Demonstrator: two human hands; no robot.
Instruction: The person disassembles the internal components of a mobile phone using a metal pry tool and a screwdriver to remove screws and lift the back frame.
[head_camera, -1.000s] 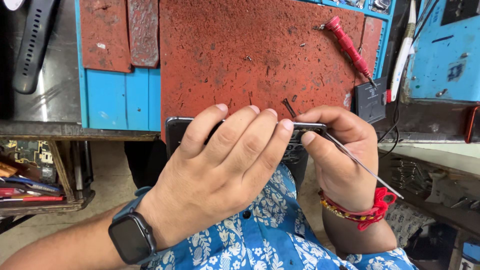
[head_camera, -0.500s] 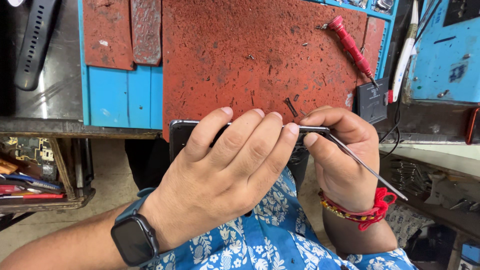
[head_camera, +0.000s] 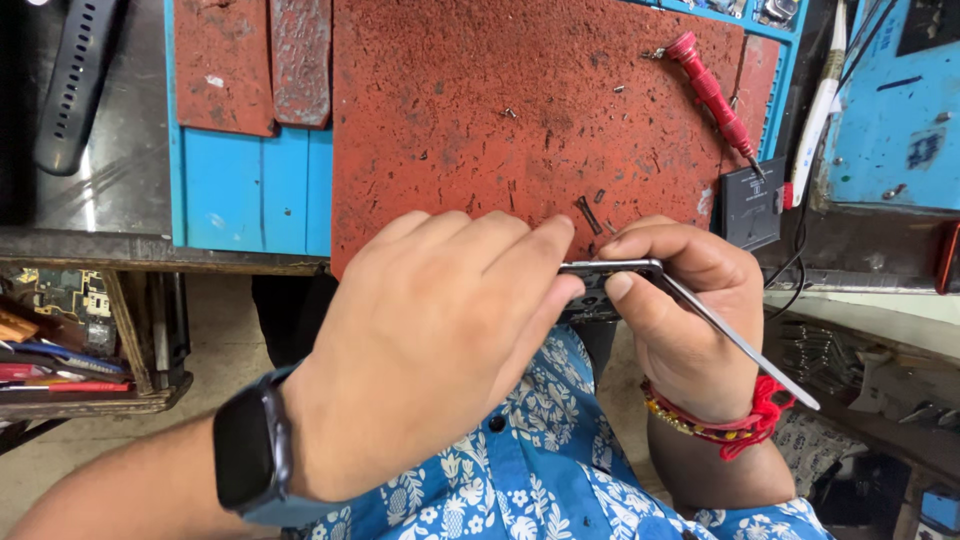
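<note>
Phone (head_camera: 612, 268), dark, held edge-on at frame centre, just below near edge of red mat (head_camera: 520, 110). Left hand (head_camera: 430, 340) wraps over it, fingers clenched on phone body. Right hand (head_camera: 680, 310) pinches phone's rt end; thin metal pry tool (head_camera: 740, 345) gripped w/ it, shaft slanting to lower right. Red screwdriver (head_camera: 710, 90) lies upper right on mat. Blue worktop (head_camera: 245, 190) at left.

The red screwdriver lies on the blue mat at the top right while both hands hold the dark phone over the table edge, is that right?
Not quite. The head view shows the red screwdriver lying on the worn red mat, not a blue one. The rest holds: left hand and right hand both hold the dark phone at the table edge.
</note>
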